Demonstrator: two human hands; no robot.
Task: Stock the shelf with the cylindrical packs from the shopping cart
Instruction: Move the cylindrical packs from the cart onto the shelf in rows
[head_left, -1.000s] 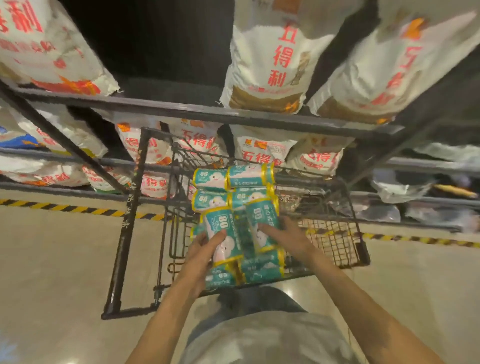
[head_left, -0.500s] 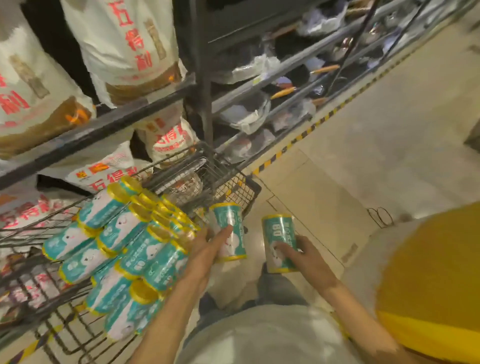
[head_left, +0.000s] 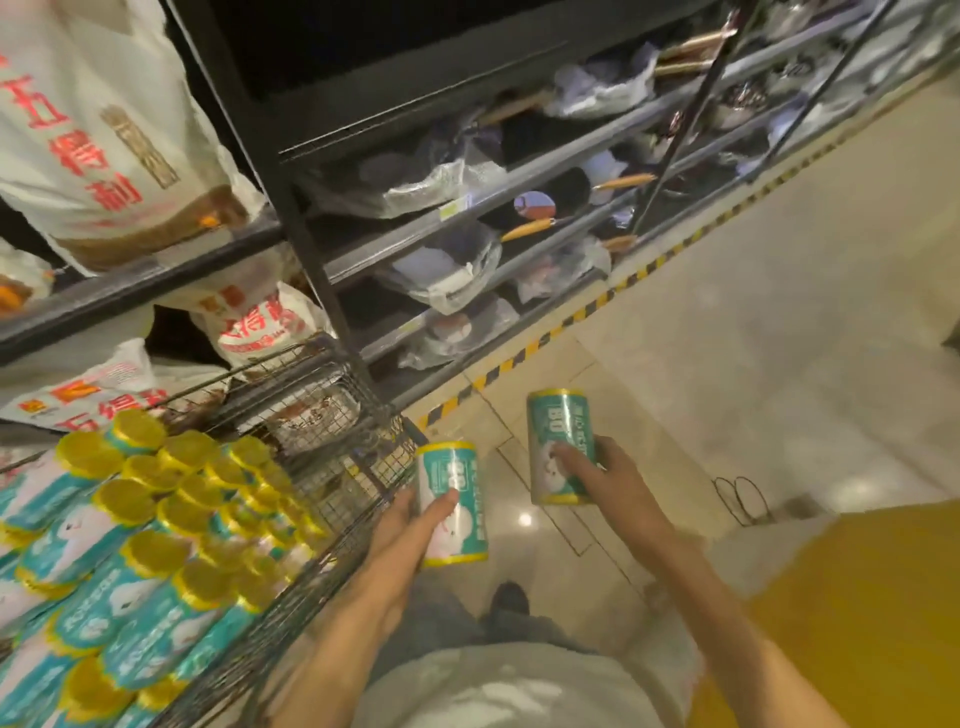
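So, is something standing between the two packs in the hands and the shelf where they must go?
Cannot tell: each hand, left and right, holds one pack over bare floor. The shelves in view are full of wrapped goods; no free target shelf shows.

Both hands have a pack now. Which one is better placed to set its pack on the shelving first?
Probably the right. The right hand holds its pack higher and clear over open floor, nearer the shelving. The left hand holds its pack low beside the cart rim.

Teal packs upright (yellow-rimmed)
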